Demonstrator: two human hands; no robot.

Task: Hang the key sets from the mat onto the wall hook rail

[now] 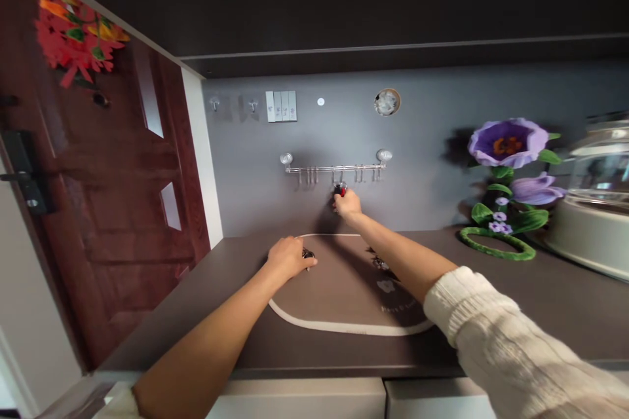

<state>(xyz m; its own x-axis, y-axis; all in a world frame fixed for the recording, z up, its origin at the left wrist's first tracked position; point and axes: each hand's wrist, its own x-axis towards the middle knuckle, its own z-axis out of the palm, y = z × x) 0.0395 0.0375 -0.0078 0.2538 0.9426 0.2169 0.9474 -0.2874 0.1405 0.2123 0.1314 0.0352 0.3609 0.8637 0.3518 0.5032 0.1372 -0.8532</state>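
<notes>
Right hand [348, 204]: reaching forward to the wall [250, 177], holding a small black-and-red item [340, 190] in a narrow pinch between thumb and fingers.
Black-and-red item: sitting just below the middle of a rail [322, 169]; showing too small to make out whether touching a hook.
Left hand [286, 256]: resting low at the far left part of a mat [324, 294], curling fingers and thumb about a dark item [308, 254]; not showing clearly whether gripping it or only touching it.
Dark item: poking out between thumb and forefinger, lying partly hidden.
Metallic cluster [379, 262]: lying on the mat beside the right forearm, being partly covered by it.
Rail: running level along the wall, carrying a row of small hooks [316, 177], ending in round mounts [384, 155].
Mat: lying on the bench [236, 268], showing a pale border, a pale print and lettering partly covered by the right arm.
Wall: bearing two clear hooks on the left, a pale panel [282, 106], a white disc [321, 102] and a round hole [388, 103] being filled by pale material.
Right of bench: standing near each other, a purple flower ornament [535, 190] with a green ring base and a white appliance [590, 236] with a clear top.
Left side: showing a red-brown door [118, 209] bearing red and orange flowers [81, 39].
Right arm: wearing a cream knit sleeve [472, 301].
</notes>
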